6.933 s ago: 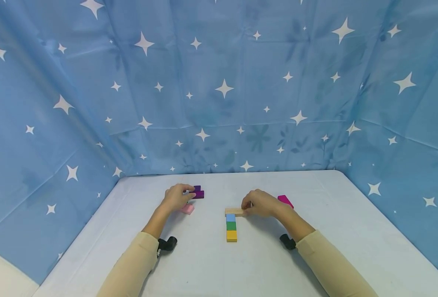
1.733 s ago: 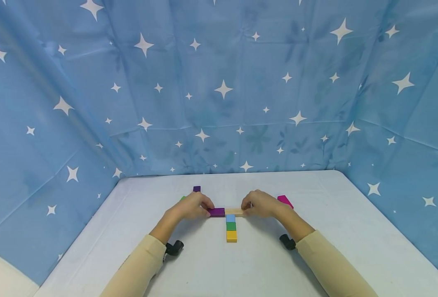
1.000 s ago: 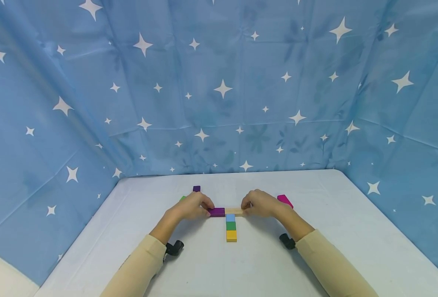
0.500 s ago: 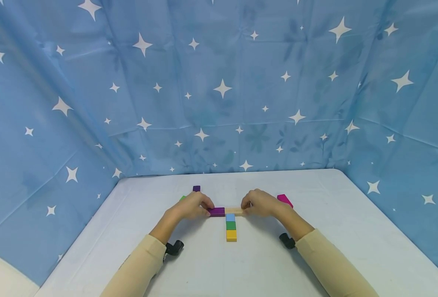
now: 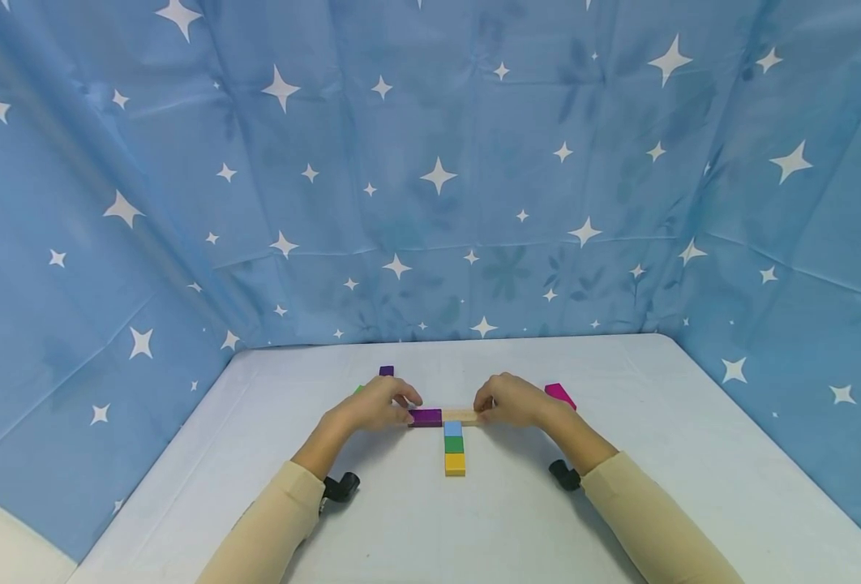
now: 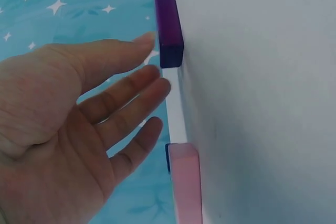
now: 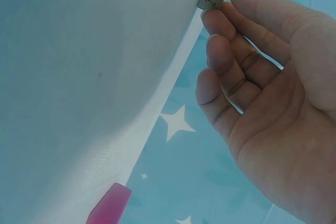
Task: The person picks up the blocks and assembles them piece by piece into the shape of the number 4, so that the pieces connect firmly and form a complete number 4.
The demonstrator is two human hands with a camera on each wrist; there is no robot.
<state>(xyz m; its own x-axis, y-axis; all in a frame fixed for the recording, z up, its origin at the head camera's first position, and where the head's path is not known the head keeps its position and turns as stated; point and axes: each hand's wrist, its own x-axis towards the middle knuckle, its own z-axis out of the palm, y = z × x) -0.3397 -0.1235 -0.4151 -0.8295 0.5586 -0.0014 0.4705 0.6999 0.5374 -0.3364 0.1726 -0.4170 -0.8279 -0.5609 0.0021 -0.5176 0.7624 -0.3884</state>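
Note:
A purple block (image 5: 426, 418) lies end to end with a plain wooden block (image 5: 461, 416) on the white table. Just off the purple block's left end is my left hand (image 5: 378, 405); in the left wrist view its fingers are spread and clear of the block. My right hand (image 5: 512, 400) pinches the right end of the wooden block, whose end reads "24" in the right wrist view. Below the pair, a light blue block (image 5: 453, 428), a green block (image 5: 454, 444) and a yellow block (image 5: 455, 465) form a column toward me.
Behind my left hand lie a dark purple block (image 5: 387, 371) and a partly hidden light green piece (image 5: 360, 389). A pink block (image 6: 186, 182) shows in the left wrist view. A magenta block (image 5: 560, 394) sits beyond my right wrist. A starry blue curtain (image 5: 430, 203) surrounds the table.
My left hand has brought the purple block from the back left to the wooden block's left end, and its fingers have just loosened from it. My right hand has stayed in place.

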